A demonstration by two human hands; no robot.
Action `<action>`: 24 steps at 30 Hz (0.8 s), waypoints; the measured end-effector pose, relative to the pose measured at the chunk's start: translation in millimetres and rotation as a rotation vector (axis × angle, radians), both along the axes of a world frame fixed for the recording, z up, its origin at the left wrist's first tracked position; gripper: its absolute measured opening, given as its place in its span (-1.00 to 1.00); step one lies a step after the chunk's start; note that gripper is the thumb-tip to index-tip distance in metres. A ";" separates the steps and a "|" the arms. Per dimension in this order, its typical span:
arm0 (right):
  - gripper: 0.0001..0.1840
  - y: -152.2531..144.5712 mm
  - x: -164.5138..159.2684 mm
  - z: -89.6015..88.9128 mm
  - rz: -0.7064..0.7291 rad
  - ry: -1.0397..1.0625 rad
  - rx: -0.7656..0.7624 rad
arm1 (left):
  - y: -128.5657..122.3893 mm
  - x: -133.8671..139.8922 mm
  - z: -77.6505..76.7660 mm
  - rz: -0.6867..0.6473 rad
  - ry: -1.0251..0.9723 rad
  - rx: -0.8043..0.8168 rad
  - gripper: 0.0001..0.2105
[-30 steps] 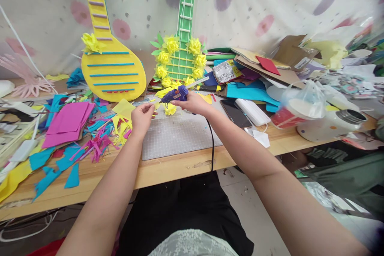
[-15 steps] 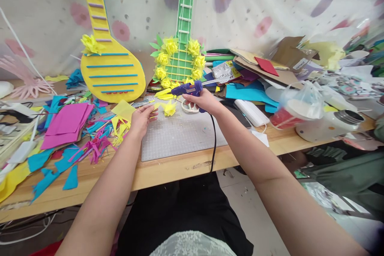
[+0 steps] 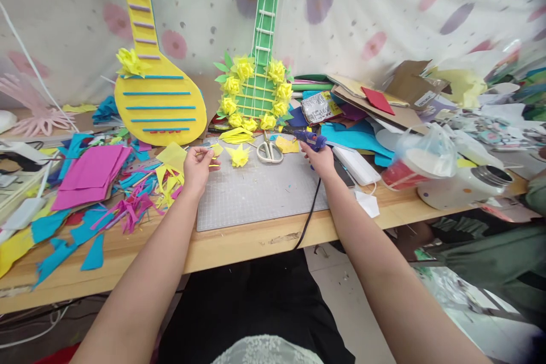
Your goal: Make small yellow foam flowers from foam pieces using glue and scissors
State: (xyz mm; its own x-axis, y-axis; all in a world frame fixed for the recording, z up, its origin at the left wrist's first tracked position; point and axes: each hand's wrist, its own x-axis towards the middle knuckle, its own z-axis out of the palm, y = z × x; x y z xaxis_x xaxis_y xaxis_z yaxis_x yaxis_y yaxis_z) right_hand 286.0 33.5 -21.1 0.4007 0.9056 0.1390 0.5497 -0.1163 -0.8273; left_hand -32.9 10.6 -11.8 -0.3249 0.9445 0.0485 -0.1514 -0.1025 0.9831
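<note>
One right hand [image 3: 321,161] clamps purple plastic glue gun [image 3: 314,140], newly right of white-handled scissors [image 3: 270,152]; left hand [image 3: 198,169] pinches half-hidden yellow paper [image 3: 217,150].

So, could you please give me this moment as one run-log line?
left hand: pinching yellow paper | right hand: holding glue gun | mat: yellow flower, scissors

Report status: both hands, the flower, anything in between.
Left hand pinching yellow paper. Right hand gripping glue gun. Flower on mat, between the hands. Scissors between flower and glue gun.
</note>
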 end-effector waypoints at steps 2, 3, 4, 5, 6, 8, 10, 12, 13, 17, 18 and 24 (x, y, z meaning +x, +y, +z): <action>-0.46 -0.7 0.0 -6.8 -0.008 -0.054 -0.044 | 0.7 -0.3 -1.3 0.002 -0.010 0.005 -0.73; -0.47 -0.8 -0.6 -8.2 -0.003 -0.083 -0.062 | 1.0 -0.3 -1.7 0.002 -0.011 0.001 -0.73; -0.48 -0.7 -1.4 -8.5 0.006 -0.113 -0.080 | 1.2 -0.3 -1.9 -0.001 -0.008 -0.006 -0.74; -0.49 -0.5 -2.1 -8.0 0.015 -0.143 -0.100 | 1.3 -0.1 -1.8 -0.005 -0.003 -0.015 -0.74; -0.50 -0.3 -2.9 -7.0 0.022 -0.172 -0.127 | 1.2 0.2 -1.4 -0.012 0.003 -0.023 -0.74; -0.49 -0.4 -4.4 -4.3 0.015 -0.221 -0.185 | 0.6 1.0 -0.2 -0.029 0.012 -0.032 -0.76; -0.46 -2.0 -6.1 -1.6 -0.003 -0.246 -0.213 | -0.4 1.8 1.3 -0.041 0.010 -0.041 -0.77; -0.41 -5.3 -8.0 0.8 -0.007 -0.240 -0.190 | -1.2 2.0 2.4 -0.042 -0.006 -0.052 -0.78; -0.40 -7.5 -8.7 1.9 -0.001 -0.232 -0.165 | -1.4 1.9 2.7 -0.041 -0.016 -0.060 -0.79; -0.35 -16.2 -6.4 3.5 0.045 -0.223 -0.039 | -1.5 -0.8 2.8 -0.062 -0.065 -0.081 -0.83; -0.33 -17.6 -4.4 3.1 0.052 -0.227 -0.010 | -1.6 -1.7 3.1 -0.083 -0.084 -0.085 -0.84; -0.42 -23.7 7.6 6.5 0.017 -0.367 -0.016 | -3.5 -4.9 6.5 -0.203 -0.170 -0.093 -0.76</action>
State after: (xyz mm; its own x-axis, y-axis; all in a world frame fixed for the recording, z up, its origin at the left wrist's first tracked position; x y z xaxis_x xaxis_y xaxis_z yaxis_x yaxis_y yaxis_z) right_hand 293.6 9.8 -14.5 0.3120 0.9149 0.2563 0.8117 -0.1164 -0.5723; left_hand -37.8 7.1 -5.3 -0.1242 0.9890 -0.0807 -0.3234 0.0365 0.9456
